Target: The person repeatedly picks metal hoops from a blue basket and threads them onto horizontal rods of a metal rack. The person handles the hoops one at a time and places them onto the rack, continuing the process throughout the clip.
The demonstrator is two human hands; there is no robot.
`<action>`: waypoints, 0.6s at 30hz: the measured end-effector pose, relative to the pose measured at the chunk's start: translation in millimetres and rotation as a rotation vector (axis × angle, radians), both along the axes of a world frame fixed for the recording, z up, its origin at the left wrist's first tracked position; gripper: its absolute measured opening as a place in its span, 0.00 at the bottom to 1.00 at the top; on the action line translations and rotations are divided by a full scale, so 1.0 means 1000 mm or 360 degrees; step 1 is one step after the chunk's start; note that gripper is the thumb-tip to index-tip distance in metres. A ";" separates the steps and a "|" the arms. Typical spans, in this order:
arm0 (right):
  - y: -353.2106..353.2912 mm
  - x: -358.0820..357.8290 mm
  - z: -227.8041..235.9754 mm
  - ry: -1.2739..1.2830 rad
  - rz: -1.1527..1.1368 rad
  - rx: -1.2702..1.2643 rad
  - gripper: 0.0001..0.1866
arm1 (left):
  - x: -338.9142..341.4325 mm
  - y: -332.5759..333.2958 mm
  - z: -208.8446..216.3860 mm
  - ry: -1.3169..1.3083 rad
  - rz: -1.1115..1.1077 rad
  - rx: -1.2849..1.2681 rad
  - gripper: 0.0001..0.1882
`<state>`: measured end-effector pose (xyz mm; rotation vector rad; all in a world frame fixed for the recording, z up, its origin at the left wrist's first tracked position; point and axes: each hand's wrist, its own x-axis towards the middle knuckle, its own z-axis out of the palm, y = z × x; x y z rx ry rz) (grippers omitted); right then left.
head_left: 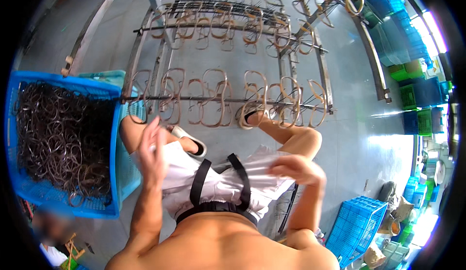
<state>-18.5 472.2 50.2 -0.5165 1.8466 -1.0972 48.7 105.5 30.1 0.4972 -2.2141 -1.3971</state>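
My left hand [153, 148] is raised between the blue crate and my left thigh, fingers stretched upward, with nothing visible in it. Close beyond its fingertips hang brown eyeglass frames [213, 122] on the near bar [233, 100] of a metal rack. Over my right thigh, my right hand [298, 169] points leftward with loosely bent fingers, slightly blurred, and no object shows in it. To my left, the big blue crate [115, 158] holds a heap of dark brown eyeglass frames [58, 139]. More frames [223, 17] hang in rows farther back on the rack.
The rack's metal legs [318, 71] stand just ahead of my feet. At lower right a blue basket [357, 226] sits on the grey floor [357, 148]. Stacked green crates [408, 96] and blue bins line the right side. A person [53, 226], blurred, is at lower left.
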 end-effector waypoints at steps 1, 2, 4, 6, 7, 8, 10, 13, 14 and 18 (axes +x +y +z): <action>0.053 0.006 -0.002 -0.0156 -0.0784 0.0181 0.11 | 0.015 -0.023 -0.002 -0.0028 0.0102 0.0094 0.15; 0.099 -0.002 -0.006 0.0058 -0.1077 0.0444 0.10 | 0.025 -0.054 -0.004 -0.0072 0.0197 0.0179 0.14; 0.149 -0.029 -0.017 0.1089 -0.1377 0.0900 0.13 | -0.001 -0.111 -0.015 -0.0037 0.0504 -0.0028 0.13; 0.125 -0.062 -0.016 0.1647 -0.1110 0.0991 0.19 | -0.031 -0.156 -0.022 -0.0124 0.0115 -0.0840 0.16; 0.115 -0.079 -0.022 0.1944 -0.0845 0.1084 0.20 | -0.044 -0.165 -0.028 -0.0115 -0.0186 -0.1079 0.19; 0.106 -0.093 -0.030 0.2241 -0.0592 0.1175 0.20 | -0.056 -0.172 -0.030 -0.0103 -0.0496 -0.1323 0.22; 0.104 -0.114 -0.050 0.2198 -0.0485 0.1084 0.21 | -0.073 -0.153 -0.021 -0.0558 -0.0535 -0.1364 0.24; 0.101 -0.143 -0.069 0.2256 -0.0371 0.1285 0.13 | -0.080 -0.185 -0.054 -0.0592 -0.0407 -0.1678 0.24; 0.098 -0.143 -0.070 0.2243 -0.0377 0.1295 0.12 | -0.081 -0.194 -0.063 -0.0529 -0.0346 -0.1625 0.23; 0.102 -0.122 -0.040 0.2241 -0.0564 0.0976 0.07 | -0.076 -0.188 -0.056 -0.0048 -0.0211 -0.1683 0.17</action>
